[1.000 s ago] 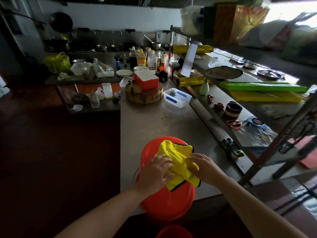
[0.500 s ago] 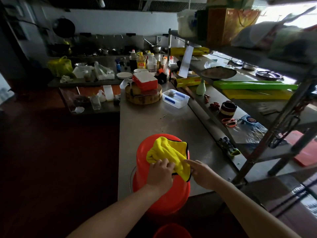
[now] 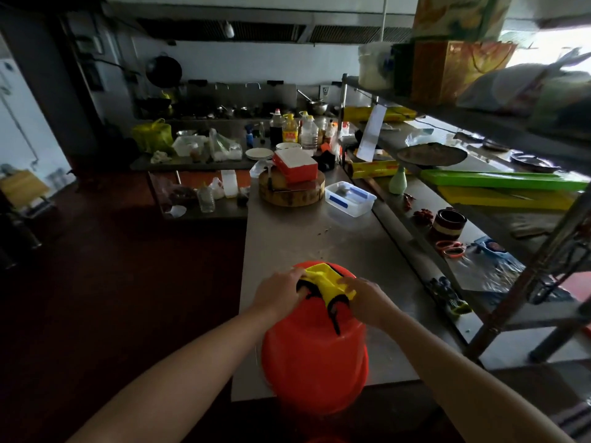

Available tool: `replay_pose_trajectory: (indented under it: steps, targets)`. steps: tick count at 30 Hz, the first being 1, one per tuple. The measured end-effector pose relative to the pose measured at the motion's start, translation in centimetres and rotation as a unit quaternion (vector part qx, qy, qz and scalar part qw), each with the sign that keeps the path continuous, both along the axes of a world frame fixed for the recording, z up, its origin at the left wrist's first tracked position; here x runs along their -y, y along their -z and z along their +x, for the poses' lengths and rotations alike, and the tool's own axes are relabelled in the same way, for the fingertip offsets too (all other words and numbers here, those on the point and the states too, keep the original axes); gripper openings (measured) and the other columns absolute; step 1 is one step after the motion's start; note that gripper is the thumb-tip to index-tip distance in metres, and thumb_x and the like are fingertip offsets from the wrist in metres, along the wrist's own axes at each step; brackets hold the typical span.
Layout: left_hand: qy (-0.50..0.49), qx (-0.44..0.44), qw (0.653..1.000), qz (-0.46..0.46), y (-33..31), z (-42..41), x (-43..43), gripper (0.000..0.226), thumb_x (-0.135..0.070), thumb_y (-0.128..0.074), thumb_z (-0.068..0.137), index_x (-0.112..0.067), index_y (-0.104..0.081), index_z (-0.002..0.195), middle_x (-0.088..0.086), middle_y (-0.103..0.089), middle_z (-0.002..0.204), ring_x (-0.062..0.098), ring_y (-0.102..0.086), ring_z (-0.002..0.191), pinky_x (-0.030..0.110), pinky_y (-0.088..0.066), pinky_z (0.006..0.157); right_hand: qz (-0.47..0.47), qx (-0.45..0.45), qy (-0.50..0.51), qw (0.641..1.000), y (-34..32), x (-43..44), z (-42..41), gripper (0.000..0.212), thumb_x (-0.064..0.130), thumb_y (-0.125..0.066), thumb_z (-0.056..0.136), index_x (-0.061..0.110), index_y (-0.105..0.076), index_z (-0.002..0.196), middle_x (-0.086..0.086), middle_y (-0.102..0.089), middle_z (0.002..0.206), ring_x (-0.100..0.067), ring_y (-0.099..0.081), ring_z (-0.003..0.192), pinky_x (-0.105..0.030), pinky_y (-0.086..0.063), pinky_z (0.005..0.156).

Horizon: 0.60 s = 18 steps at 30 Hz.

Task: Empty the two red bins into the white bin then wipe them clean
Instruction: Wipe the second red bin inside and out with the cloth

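Left grip (image 3: 281,292) and right grip (image 3: 367,300) both pinch a bunched yellow cloth (image 3: 329,282) atop the upturned red bin (image 3: 315,362); pushing hard could slide it off the tabletop (image 3: 303,238) edge.

Body in view: two arms. The left forearm (image 3: 179,375) was bare along all its visible length, right to the bottom frame edge; smooth, slim, broadening toward the elbow end (wide-angle stretch added to that). The right forearm (image 3: 463,369) was bare too, same build, its top side better lit than the left one's. The left hand (image 3: 278,294) was bare: back of hand and knuckle row showed, fingertips out of sight. The right hand (image 3: 371,298) was bare: back and thumb side showed, fingertips hidden as well. Both wrists were bare skin. Nails and fine marks: too dim and blurred to tell.
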<state>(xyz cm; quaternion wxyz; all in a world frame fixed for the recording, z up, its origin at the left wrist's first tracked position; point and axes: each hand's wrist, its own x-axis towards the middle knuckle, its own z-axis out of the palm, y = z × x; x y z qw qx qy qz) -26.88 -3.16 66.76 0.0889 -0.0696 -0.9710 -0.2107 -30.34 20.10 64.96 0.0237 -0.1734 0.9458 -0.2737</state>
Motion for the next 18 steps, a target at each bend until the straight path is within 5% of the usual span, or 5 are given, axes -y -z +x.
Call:
replay_pose_trajectory:
  steps: [7, 14, 18]
  targets:
    - [0.01, -0.017, 0.996, 0.091, -8.2, -4.8, 2.1, 0.029, -0.031, -0.066, 0.093, -0.019, -0.064, 0.12, 0.006, -0.07, 0.115, 0.023, -0.065, 0.106, 0.037, -0.054, 0.087, -0.111, -0.059, -0.022, 0.992, -7.8, 4.3, -2.2, 0.052, 0.036, -0.056, 0.08, 0.036, -0.059, 0.131, 0.01, -0.058, 0.127, -0.016, -0.055, 0.119, -0.031, -0.043, 0.095]
    - [0.071, 0.008, 0.982, 0.175, -13.6, -7.9, 3.8, 0.023, -0.035, -0.074, 0.09, -0.024, -0.071, 0.11, -0.01, -0.069, 0.106, 0.007, -0.064, 0.102, 0.024, -0.051, 0.084, -0.024, -0.155, -0.032, 0.987, -11.8, 5.5, -3.6, 0.064, 0.072, -0.051, 0.079, 0.052, -0.04, 0.139, 0.017, -0.059, 0.131, -0.014, -0.051, 0.124, -0.042, -0.038, 0.104]
    - [0.114, 0.017, 0.971, 0.209, -14.1, -8.3, 4.3, 0.022, -0.037, -0.076, 0.089, -0.03, -0.071, 0.11, -0.019, -0.066, 0.107, -0.005, -0.059, 0.103, 0.016, -0.045, 0.082, -0.133, -0.092, -0.019, 0.987, -12.2, 5.8, -3.7, 0.059, 0.041, -0.077, 0.081, 0.062, -0.041, 0.123, 0.025, -0.062, 0.099, -0.006, -0.064, 0.097, -0.029, -0.052, 0.082]
